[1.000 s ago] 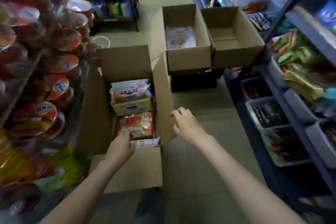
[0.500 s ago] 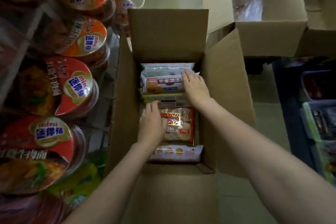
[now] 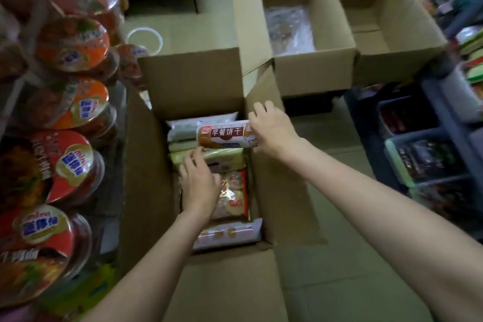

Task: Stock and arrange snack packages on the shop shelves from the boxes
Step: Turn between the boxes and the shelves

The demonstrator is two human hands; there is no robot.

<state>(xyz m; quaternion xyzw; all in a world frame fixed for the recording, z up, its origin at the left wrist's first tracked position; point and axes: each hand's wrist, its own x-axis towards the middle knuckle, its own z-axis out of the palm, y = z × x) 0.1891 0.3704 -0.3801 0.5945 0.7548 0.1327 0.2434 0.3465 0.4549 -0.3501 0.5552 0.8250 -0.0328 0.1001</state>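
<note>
Head view: both hands are inside the open carton [image 3: 146, 172] at the centre of the frame, which stands on the floor.

Right hand [image 3: 271, 129] grasps one end of a brown biscuit roll [image 3: 224, 134], held level above the pale packages [image 3: 188, 127] at the upper end of the carton. Left hand [image 3: 198, 181] lies with fingers spread and fairly straight over the greenish pack [image 3: 222, 155] and the red-edged cracker bag [image 3: 235, 193] (whether it grips either cannot be told). A clear biscuit pack [image 3: 230, 232] lies at the lower end of the carton. Two further cartons sit at upper right: the nearer one [image 3: 313, 73] contains clear plastic, the other [image 3: 397, 60] shows a bare bottom. Instant-noodle bowls [image 3: 70, 167] fill the shelf at left; bins of goods [image 3: 423, 159] line the right edge.
</note>
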